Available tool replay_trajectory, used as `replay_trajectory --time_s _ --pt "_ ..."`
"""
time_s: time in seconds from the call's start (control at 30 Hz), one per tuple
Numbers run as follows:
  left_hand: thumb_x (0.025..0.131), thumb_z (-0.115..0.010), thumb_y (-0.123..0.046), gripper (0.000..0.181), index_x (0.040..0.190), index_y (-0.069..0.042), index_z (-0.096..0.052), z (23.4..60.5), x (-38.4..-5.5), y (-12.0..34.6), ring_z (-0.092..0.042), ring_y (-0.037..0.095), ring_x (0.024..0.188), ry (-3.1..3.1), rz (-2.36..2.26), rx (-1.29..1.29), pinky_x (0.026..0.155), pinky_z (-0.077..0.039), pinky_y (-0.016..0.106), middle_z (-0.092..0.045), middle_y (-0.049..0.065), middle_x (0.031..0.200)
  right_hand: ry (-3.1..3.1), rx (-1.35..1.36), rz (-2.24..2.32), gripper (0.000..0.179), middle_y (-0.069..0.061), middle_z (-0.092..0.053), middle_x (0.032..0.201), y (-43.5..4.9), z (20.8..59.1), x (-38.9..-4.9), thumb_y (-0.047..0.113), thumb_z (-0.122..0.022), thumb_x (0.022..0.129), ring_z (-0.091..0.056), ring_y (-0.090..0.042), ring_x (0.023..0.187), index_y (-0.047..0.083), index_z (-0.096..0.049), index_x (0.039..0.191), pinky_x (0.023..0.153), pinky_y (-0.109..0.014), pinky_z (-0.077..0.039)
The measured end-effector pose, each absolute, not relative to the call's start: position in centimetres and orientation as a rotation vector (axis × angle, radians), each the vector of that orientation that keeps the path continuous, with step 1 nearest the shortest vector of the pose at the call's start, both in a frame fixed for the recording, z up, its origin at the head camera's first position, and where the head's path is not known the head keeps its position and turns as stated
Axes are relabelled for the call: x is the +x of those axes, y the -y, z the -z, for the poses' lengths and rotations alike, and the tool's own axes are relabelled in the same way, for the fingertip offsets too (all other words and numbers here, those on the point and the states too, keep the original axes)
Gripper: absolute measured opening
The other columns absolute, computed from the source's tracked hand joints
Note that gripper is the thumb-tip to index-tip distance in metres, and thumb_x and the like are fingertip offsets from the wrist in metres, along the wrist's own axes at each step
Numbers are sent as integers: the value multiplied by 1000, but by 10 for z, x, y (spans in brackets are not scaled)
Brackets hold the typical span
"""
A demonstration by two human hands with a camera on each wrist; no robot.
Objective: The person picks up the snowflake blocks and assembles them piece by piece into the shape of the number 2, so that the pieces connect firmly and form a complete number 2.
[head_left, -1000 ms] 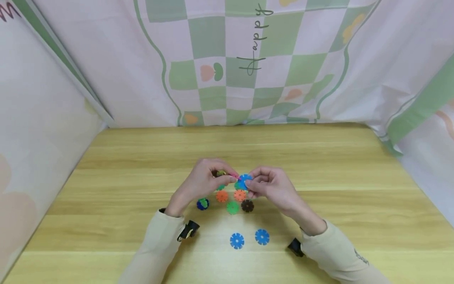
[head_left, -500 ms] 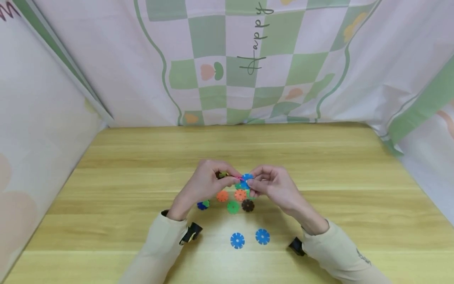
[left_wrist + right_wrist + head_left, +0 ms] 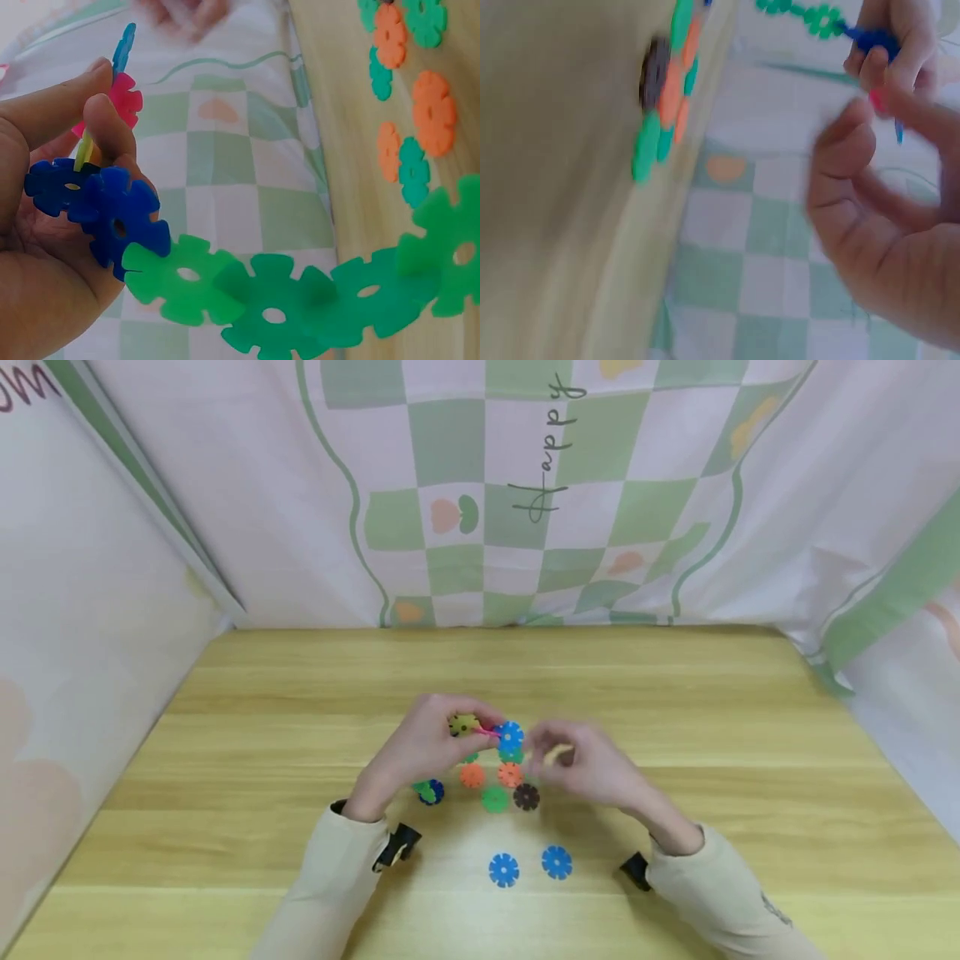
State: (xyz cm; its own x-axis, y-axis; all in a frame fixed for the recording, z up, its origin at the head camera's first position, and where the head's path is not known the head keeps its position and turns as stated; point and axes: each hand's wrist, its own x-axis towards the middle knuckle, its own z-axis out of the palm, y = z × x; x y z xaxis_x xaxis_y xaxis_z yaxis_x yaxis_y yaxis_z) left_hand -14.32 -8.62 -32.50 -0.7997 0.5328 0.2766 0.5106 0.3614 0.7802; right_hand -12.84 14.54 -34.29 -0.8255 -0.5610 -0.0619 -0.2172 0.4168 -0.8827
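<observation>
My left hand (image 3: 431,739) pinches a pink notched plastic disc (image 3: 129,103) between thumb and fingers, above the table. A light blue disc (image 3: 510,737) is slotted onto the pink one and stands out past the fingertips. Behind the pink disc, a yellow disc (image 3: 84,152) and dark blue discs (image 3: 124,217) sit by the palm. From them a linked chain of green discs (image 3: 274,289) trails away. My right hand (image 3: 588,762) hovers just right of the light blue disc, fingers bent loosely and a gap between thumb and forefinger, holding nothing.
Below the hands on the wooden table (image 3: 300,685) lies a group of discs: orange (image 3: 472,776), green (image 3: 495,799) and dark brown (image 3: 527,797). Nearer the front are two separate blue discs (image 3: 504,870). A checkered curtain (image 3: 517,510) closes off the back.
The right hand has let go of the light blue disc and drawn back to the right. That disc now stays on the pink one in the left hand.
</observation>
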Motion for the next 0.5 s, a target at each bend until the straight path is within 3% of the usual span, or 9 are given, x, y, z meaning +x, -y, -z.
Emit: replay_trajectory --time_s 0.1,0.23,0.37,0.5 --pt "86 -72 -8 16 102 -8 -74 324 -143 89 -29 6 39 -2575 -1454 942 40 -27 20 -71 0 91 -2367 -777 948 28 0 -60 84 -147 346 -126 16 -79 78 -57 -16 74 9 -63 100 64 -28 -51" --pt "86 -72 -9 15 101 -8 -74 323 -144 90 -32 4 41 -2602 -1430 947 40 -27 20 -71 0 91 -2295 -742 704 38 0 -55 79 -141 352 -120 16 -86 68 -49 -14 72 15 -60 96 63 -29 -44" --pt "85 -73 -9 15 100 -7 -74 324 -145 91 -35 4 43 -2618 -1417 956 42 -27 20 -72 1 90 -2307 -748 687 45 0 -47 69 -136 360 -114 5 -88 60 -42 -12 62 15 -53 87 54 -25 -38" --pt "84 -75 -11 18 102 -7 -74 325 -145 91 -34 5 42 -2624 -1408 928 42 -28 21 -72 1 93 -2378 -783 614 45 3 -43 66 -131 365 -111 -5 -86 55 -40 -11 62 14 -50 76 55 -24 -36"
